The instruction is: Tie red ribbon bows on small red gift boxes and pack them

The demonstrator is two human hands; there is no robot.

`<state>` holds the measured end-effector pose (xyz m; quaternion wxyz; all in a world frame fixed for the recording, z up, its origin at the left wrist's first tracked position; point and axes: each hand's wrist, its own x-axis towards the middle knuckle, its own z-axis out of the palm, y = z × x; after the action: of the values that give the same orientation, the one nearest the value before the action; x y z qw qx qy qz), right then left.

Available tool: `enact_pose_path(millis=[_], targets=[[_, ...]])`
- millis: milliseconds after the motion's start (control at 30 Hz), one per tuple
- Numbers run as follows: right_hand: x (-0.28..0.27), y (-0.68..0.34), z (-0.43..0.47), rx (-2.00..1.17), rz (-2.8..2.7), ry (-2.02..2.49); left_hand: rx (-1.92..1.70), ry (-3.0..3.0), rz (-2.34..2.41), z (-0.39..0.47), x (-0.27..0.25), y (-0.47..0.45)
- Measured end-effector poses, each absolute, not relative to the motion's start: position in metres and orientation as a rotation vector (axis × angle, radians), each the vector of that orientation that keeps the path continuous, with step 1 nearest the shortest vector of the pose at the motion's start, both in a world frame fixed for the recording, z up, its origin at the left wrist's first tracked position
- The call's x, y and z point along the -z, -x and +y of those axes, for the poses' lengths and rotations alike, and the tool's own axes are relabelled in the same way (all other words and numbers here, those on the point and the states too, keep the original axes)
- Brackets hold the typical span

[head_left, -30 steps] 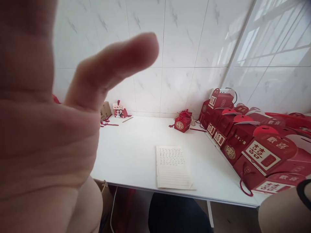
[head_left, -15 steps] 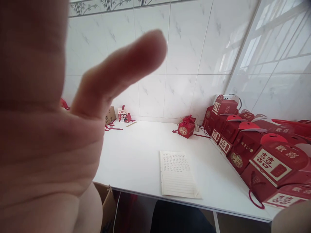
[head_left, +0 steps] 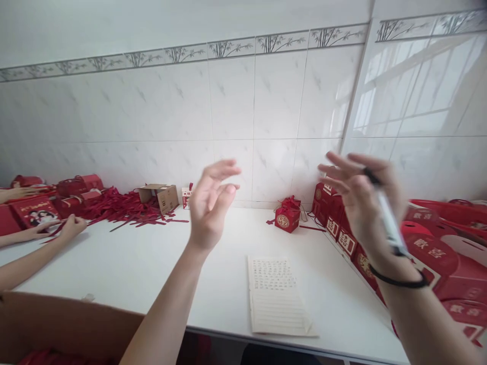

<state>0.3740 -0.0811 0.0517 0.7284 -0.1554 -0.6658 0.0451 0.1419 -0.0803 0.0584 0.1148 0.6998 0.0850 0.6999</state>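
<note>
My left hand (head_left: 210, 203) is raised over the white table (head_left: 148, 268), its fingers curved and apart with nothing in them. At the right, my right hand (head_left: 367, 203) is up too, blurred by motion, with a black band on the wrist. A white pen with black ends (head_left: 386, 215) rests in that hand, between the thumb and the index finger. Below and between the hands lies a notebook page (head_left: 279, 299), handwritten in its upper half and blank-lined lower down. Neither hand touches it.
Red gift boxes (head_left: 437, 248) are piled along the right side. A small red box (head_left: 287, 219) stands near the wall. Red ribbons (head_left: 117, 205) and a cardboard box (head_left: 166, 197) lie back left. Another person's hands (head_left: 72, 227) work far left; a large carton (head_left: 76, 319) stands in front.
A hand that filled the left of the picture close to the camera has drawn back. Both hands now show with forearms, the pen in the right. The view has shifted up and left.
</note>
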Motion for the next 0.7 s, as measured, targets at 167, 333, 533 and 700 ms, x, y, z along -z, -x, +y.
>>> enact_pose_path(millis=[167,333,533,700], targets=[[-0.004,-0.390,0.000,-0.192,-1.394,0.606,-1.940,-1.745,0.763,0.001,0.009,-0.163],[0.067,-0.405,0.051,-0.268,-1.496,1.014,-1.583,-1.687,1.100,0.040,0.097,-0.191],[0.122,-0.405,0.085,-0.256,-1.786,1.333,-1.496,-1.654,1.173,0.062,0.161,-0.200],[0.131,-0.419,0.128,-0.186,-1.759,1.538,-1.501,-1.544,1.285,0.073,0.175,-0.189]])
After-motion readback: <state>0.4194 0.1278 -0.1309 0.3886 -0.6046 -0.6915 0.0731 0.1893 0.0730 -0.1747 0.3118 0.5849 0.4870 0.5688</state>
